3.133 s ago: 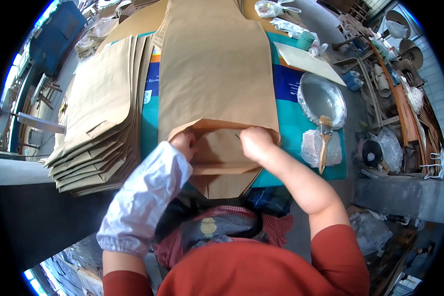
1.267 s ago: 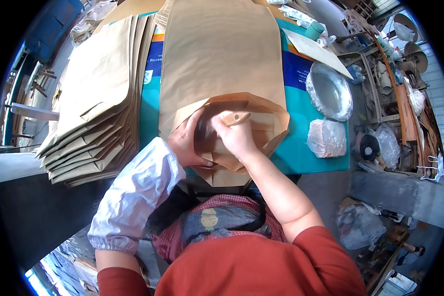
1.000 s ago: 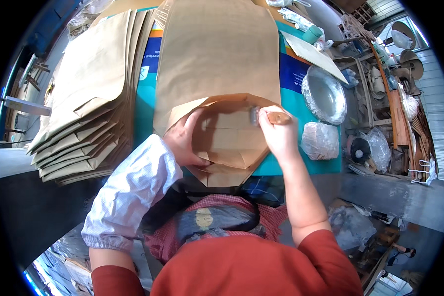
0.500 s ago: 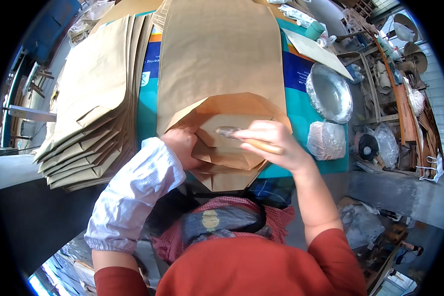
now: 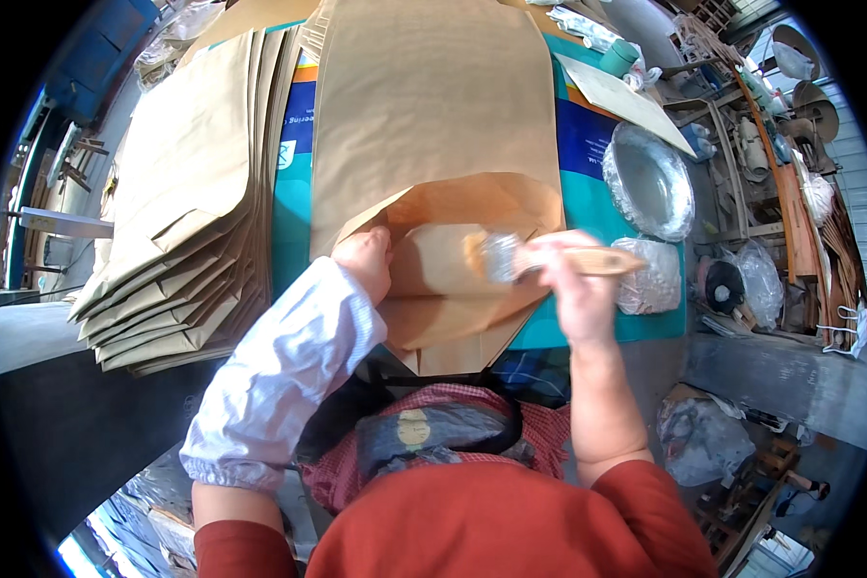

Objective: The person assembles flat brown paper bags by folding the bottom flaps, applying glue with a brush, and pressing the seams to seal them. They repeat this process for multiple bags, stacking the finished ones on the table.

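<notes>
Right hand (image 5: pixel 576 289): closed around the wooden handle of a flat brush (image 5: pixel 539 258), handle pointing right, bristles lying on the opened folded end of a brown paper bag (image 5: pixel 433 144).

Left hand (image 5: pixel 366 262): fingers curled, pressing down the left flap of that fold; it grips nothing that shows. White sleeve cover on the forearm.

The bag lies lengthwise on the surface (image 5: pixel 588 144), fold end at the near edge, just in front of the person's body.

Left of the bag: a fanned stack of paper bags (image 5: pixel 183 212), a narrow strip of surface between. Right: a foil dish (image 5: pixel 650 183) and a crumpled foil bundle (image 5: pixel 653 277), the latter just beside the brush handle's end. Beyond them the surface ends; cluttered shelving stands further right.
</notes>
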The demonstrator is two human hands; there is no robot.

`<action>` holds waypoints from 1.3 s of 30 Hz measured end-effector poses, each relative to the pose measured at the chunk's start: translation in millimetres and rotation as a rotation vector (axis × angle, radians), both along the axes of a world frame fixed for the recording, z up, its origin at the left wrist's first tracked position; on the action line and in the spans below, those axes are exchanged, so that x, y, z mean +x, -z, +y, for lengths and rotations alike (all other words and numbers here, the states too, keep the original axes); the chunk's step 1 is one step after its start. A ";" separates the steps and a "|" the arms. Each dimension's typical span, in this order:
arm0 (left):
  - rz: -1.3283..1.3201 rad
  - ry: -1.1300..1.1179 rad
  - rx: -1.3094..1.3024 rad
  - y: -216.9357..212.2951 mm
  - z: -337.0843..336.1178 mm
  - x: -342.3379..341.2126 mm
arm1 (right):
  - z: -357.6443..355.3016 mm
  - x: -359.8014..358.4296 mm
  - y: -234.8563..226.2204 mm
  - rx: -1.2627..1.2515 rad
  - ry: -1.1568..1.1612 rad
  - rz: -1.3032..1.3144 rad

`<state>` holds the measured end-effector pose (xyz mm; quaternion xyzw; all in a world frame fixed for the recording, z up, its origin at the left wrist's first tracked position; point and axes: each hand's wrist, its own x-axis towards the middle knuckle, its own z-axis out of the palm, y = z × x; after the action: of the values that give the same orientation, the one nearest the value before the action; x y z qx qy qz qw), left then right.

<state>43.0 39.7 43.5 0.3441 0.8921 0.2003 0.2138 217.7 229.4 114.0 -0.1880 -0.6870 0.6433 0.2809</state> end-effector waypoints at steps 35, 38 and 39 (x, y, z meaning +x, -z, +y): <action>0.241 0.518 -0.646 -52.7 60.0 19.8 | -2.0 -67.5 135.2 -1.305 -0.227 0.596; 0.321 0.391 0.934 -34.1 12.1 8.6 | 10.8 -59.6 131.5 -1.332 -0.267 0.557; 0.285 -0.010 0.874 -27.6 4.3 9.5 | 13.3 -54.3 131.4 -1.339 -0.267 0.537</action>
<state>52.5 44.0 71.1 0.4218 0.7461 0.5094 -0.0773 163.4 242.8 -17.4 -0.0700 -0.0713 0.9779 0.1836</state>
